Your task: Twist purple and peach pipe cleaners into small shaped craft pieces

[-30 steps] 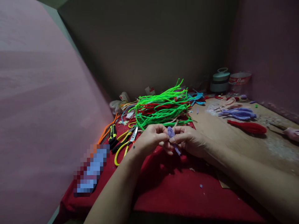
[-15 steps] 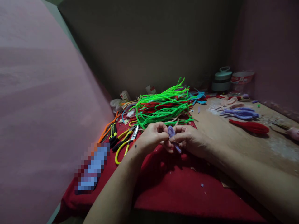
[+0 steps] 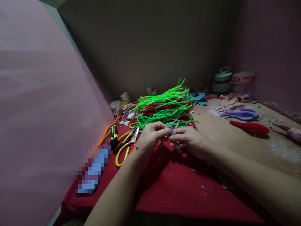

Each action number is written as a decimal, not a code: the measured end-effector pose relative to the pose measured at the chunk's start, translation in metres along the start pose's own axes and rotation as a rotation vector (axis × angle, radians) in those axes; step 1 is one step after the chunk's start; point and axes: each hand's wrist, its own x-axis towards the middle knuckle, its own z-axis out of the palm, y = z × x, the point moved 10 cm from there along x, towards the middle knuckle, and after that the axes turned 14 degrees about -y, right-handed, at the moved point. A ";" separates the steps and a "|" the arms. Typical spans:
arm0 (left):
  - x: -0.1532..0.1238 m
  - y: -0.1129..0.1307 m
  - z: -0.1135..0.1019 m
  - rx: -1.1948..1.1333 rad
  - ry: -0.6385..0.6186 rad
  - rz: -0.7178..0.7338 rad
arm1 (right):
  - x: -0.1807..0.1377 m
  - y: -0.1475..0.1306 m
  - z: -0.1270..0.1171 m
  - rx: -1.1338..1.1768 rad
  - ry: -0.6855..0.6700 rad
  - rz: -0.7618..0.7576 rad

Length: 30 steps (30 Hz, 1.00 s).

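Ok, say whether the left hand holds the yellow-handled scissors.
No, the left hand pinches a fuzzy purple strip, while the scissors lie on the red cloth.

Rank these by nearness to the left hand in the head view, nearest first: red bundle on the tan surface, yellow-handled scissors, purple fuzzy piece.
1. Purple fuzzy piece, held in the left hand's fingers
2. Yellow-handled scissors, just to its left
3. Red bundle, far to its right

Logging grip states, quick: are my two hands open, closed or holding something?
Left hand: closed, pinching the purple fuzzy piece.
Right hand: closed, holding the same piece.
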 end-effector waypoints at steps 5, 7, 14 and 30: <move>0.001 0.001 0.001 0.015 0.037 0.000 | -0.002 0.001 -0.001 -0.122 0.022 0.053; 0.001 0.001 0.003 0.009 0.032 -0.004 | -0.003 0.002 0.001 -0.169 0.014 0.075; -0.003 -0.012 0.001 -0.128 0.115 -0.070 | -0.003 -0.011 0.004 -0.251 0.070 -0.018; 0.000 -0.003 0.007 -0.106 0.051 -0.012 | -0.004 -0.004 0.005 -0.265 0.022 0.048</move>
